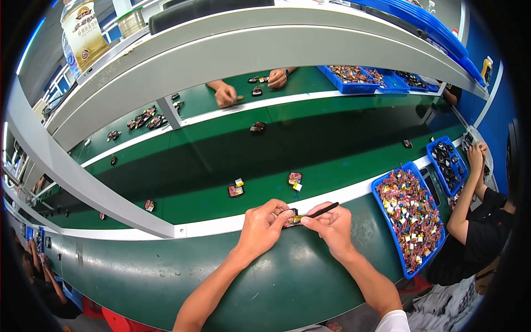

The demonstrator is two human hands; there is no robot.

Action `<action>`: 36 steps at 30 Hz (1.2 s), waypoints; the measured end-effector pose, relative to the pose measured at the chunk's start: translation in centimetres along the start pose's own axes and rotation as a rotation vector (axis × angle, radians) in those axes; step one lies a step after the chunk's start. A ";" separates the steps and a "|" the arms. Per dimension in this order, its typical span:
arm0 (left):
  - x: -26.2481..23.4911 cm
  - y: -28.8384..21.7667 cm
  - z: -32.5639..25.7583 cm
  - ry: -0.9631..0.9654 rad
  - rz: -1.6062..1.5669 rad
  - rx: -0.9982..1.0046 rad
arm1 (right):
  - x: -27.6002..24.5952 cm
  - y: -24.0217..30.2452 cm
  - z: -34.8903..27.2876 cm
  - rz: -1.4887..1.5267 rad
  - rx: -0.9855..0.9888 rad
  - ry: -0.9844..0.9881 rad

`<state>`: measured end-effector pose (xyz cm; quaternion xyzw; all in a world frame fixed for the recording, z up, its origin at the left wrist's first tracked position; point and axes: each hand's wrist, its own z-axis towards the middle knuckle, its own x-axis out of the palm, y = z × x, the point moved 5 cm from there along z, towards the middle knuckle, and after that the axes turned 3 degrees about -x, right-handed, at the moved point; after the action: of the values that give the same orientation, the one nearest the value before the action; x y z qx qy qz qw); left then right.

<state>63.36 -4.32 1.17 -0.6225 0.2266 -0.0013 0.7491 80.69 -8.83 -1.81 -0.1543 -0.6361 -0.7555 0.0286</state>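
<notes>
My left hand (259,228) pinches a small electronic part (291,219) with reddish, black and yellow areas, above the near edge of the green work surface. My right hand (333,226) is closed around a slim black pen-like tool (326,210), its upper end pointing up to the right. The fingertips of both hands meet at the part, and the tool's lower end is hidden among my fingers. Just beyond my hands, two similar small parts with white and yellow pieces, one part (235,191) and another part (295,178), lie on the dark green belt (210,205).
To my right stands a blue tray (378,191) heaped with small reddish parts; behind it, a blue tray (432,145) holds black pieces. A co-worker's arm (462,213) is at far right. Across the belt, another person's hands (225,95) work. A grey frame post (83,171) rises at left.
</notes>
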 end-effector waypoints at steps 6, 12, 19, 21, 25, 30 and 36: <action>0.1 1.8 0.0 0.128 -0.305 -0.247 | -0.1 -0.5 -0.1 0.014 -0.073 0.001; 0.5 1.9 0.0 0.206 -0.445 -0.245 | -0.2 0.1 -0.6 -0.155 -0.277 -0.006; 0.6 1.6 -0.1 0.208 -0.497 -0.247 | -0.1 0.3 -1.0 -0.213 -0.326 -0.052; 0.7 1.8 -0.2 0.205 -0.499 -0.241 | -0.1 0.3 -1.0 -0.236 -0.332 -0.051; 0.6 1.7 -0.2 0.197 -0.501 -0.234 | 0.1 0.4 -1.0 -0.232 -0.331 -0.058; 0.6 1.5 -0.2 0.183 -0.489 -0.220 | 0.2 0.4 -1.1 -0.274 -0.358 -0.063; 0.3 1.2 -0.4 0.161 -0.456 -0.206 | 0.2 0.5 -1.0 -0.205 -0.310 -0.052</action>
<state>63.16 -4.51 -0.08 -0.7285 0.1383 -0.1966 0.6415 80.47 -9.84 -1.44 -0.1107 -0.5250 -0.8392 -0.0890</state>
